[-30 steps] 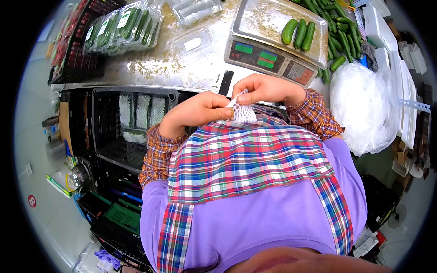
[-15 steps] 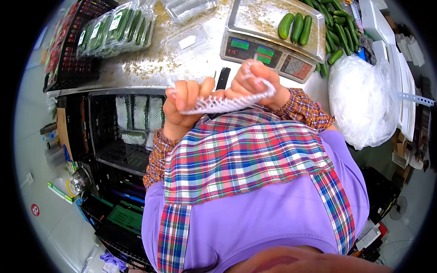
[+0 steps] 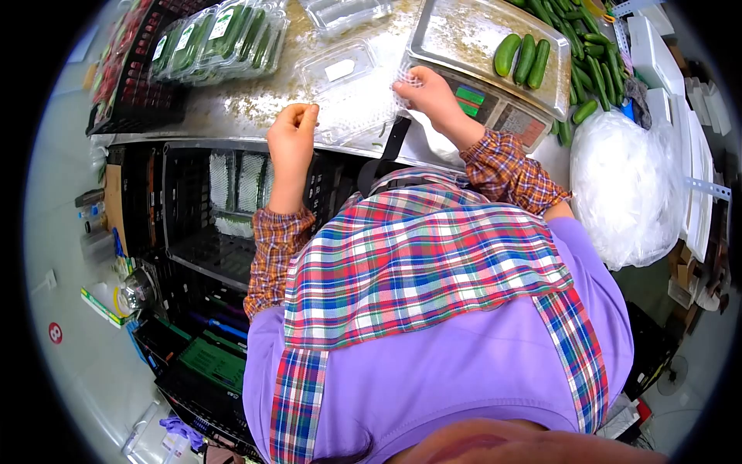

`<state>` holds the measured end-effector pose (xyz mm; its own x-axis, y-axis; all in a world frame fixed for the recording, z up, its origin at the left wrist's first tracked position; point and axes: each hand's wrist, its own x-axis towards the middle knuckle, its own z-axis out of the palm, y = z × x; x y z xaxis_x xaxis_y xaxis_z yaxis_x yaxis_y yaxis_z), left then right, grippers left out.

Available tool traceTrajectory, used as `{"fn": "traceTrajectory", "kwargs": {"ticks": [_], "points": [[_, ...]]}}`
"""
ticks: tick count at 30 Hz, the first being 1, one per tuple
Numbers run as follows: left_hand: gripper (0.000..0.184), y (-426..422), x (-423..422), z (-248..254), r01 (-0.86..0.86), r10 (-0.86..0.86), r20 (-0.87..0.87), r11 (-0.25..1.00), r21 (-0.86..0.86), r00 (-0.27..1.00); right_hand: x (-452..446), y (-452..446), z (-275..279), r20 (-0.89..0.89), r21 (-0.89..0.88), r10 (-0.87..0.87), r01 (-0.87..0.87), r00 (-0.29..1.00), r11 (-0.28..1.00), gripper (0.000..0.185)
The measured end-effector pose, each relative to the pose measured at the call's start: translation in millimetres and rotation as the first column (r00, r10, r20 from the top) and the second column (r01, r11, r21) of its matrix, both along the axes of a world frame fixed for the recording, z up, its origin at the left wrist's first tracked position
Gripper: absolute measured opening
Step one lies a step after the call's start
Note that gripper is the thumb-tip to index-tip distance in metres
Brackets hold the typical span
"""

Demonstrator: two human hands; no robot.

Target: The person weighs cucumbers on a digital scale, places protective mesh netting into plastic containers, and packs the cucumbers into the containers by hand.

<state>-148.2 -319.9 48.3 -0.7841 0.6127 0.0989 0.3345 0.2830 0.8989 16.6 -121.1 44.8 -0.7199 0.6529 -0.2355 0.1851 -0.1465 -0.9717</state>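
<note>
A white foam net (image 3: 357, 110) is spread low over the metal table between my two hands. My left hand (image 3: 292, 130) pinches its left end, thumb and fingertips pressed together. At the net's upper right end my right hand (image 3: 427, 94) grips the mesh, just in front of the scale (image 3: 506, 116). Right behind the net lies a clear plastic tray (image 3: 336, 68) with a white label. Three cucumbers (image 3: 524, 60) rest side by side in the metal pan (image 3: 456, 35) on the scale.
Packed cucumber boxes (image 3: 224, 42) stand at the back left beside a black crate of red items (image 3: 139, 85). More cucumbers (image 3: 591, 58) are heaped right of the scale, near a bulging plastic bag (image 3: 622, 185). Below the table edge, a black crate (image 3: 205, 251) holds net-covered packs (image 3: 251, 182).
Both hands have moved away from my chest and out over the table, and apart from each other. The net, bunched between them before, is now spread out flatter.
</note>
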Motion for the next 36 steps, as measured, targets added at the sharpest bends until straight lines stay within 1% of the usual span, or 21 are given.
{"fn": "traceTrajectory", "kwargs": {"ticks": [1, 2, 3, 4, 7, 8, 11, 12, 14, 15, 17, 20, 21, 24, 27, 30, 33, 34, 36], "points": [[0.02, 2.3, -6.4, -6.0, 0.006, -0.024, -0.164, 0.994, -0.108, 0.986, -4.4, 1.6, -6.4, 0.022, 0.284, 0.031, -0.036, 0.999, 0.958, 0.023], [0.022, 5.1, -12.0, -11.1, -0.007, -0.064, -0.32, 0.977, -0.215, 0.945, -8.8, 3.5, -13.0, 0.051, 0.544, 0.055, -0.074, 0.997, 0.836, 0.023], [0.025, 8.6, -16.9, -14.9, -0.038, -0.119, -0.461, 0.948, -0.317, 0.88, -13.8, 4.6, -18.4, 0.084, 0.758, 0.07, -0.109, 0.994, 0.643, 0.024], [0.026, 14.3, -19.7, -17.5, -0.078, -0.165, -0.494, 0.898, -0.433, 0.854, -19.8, 4.1, -21.5, 0.086, 0.813, 0.086, -0.12, 0.993, 0.569, 0.025], [0.023, 33.0, -26.7, -29.2, -0.126, -0.339, -0.584, 0.78, -0.613, 0.738, -37.7, -0.3, -25.7, 0.312, 0.847, 0.107, -0.327, 0.944, 0.418, 0.028], [0.015, 38.8, -28.1, -35.6, -0.13, -0.381, -0.592, 0.755, -0.642, 0.71, -44.1, -0.4, -30.6, 0.348, 0.863, 0.09, -0.356, 0.933, 0.358, 0.027], [0.008, 50.0, -30.7, -52.1, -0.146, -0.486, -0.586, 0.676, -0.722, 0.649, -56.1, 3.6, -46.5, 0.445, 0.867, 0.061, -0.447, 0.893, 0.221, 0.022], [0.009, 51.1, -30.5, -54.0, -0.157, -0.491, -0.594, 0.672, -0.724, 0.637, -57.0, 2.8, -47.9, 0.413, 0.885, 0.069, -0.418, 0.908, 0.205, 0.021], [0.014, 53.4, -36.1, -61.2, -0.147, -0.461, -0.572, 0.677, -0.721, 0.679, -58.0, 2.9, -50.0, 0.349, 0.917, 0.081, -0.358, 0.934, 0.176, 0.019], [0.018, 54.6, -36.9, -65.2, -0.141, -0.446, -0.558, 0.679, -0.72, 0.7, -57.1, 4.9, -52.5, 0.349, 0.921, 0.071, -0.356, 0.934, 0.159, 0.016], [0.02, 52.5, -41.0, -73.6, -0.133, -0.458, -0.522, 0.647, -0.751, 0.719, -56.5, 5.3, -58.1, 0.355, 0.924, 0.051, -0.359, 0.933, 0.131, 0.012], [0.024, 53.6, -39.8, -69.0, -0.121, -0.471, -0.504, 0.632, -0.765, 0.724, -54.7, 2.4, -62.5, 0.385, 0.922, 0.07, -0.387, 0.92, 0.005, 0.011], [0.027, 53.4, -37.2, -63.0, -0.117, -0.475, -0.503, 0.633, -0.765, 0.722, -54.8, 0.7, -61.4, 0.398, 0.917, 0.079, -0.4, 0.914, 0.008, 0.012], [0.031, 51.7, -25.1, -37.0, -0.114, -0.389, -0.487, 0.679, -0.725, 0.782, -52.2, -2.6, -52.6, 0.422, 0.904, 0.106, -0.427, 0.9, 0.029, 0.014], [0.029, 47.7, -21.9, -23.9, -0.008, -0.441, -0.459, 0.714, -0.7, 0.771, -50.1, -0.3, -48.0, 0.406, 0.91, 0.148, -0.415, 0.902, 0.029, 0.014], [0.027, 51.8, -14.4, -28.1, 0.078, -0.545, -0.484, 0.715, -0.695, 0.685, -52.2, -0.2, -53.3, 0.394, 0.909, 0.147, -0.408, 0.907, 0.08, 0.012], [0.027, 56.6, -5.1, -25.8, 0.099, -0.598, -0.502, 0.698, -0.709, 0.625, -53.7, -0.2, -56.0, 0.498, 0.851, 0.136, -0.513, 0.856, 0.109, 0.014], [0.021, 57.7, -5.5, -26.4, 0.095, -0.559, -0.544, 0.746, -0.659, 0.625, -55.6, 0.8, -59.5, 0.512, 0.845, 0.135, -0.526, 0.848, 0.101, 0.013], [0.017, 59.0, -11.8, -19.3, 0.012, -0.4, -0.723, 0.879, -0.477, 0.564, -58.3, 2.9, -62.5, 0.528, 0.837, 0.124, -0.54, 0.84, 0.094, 0.013]]}}
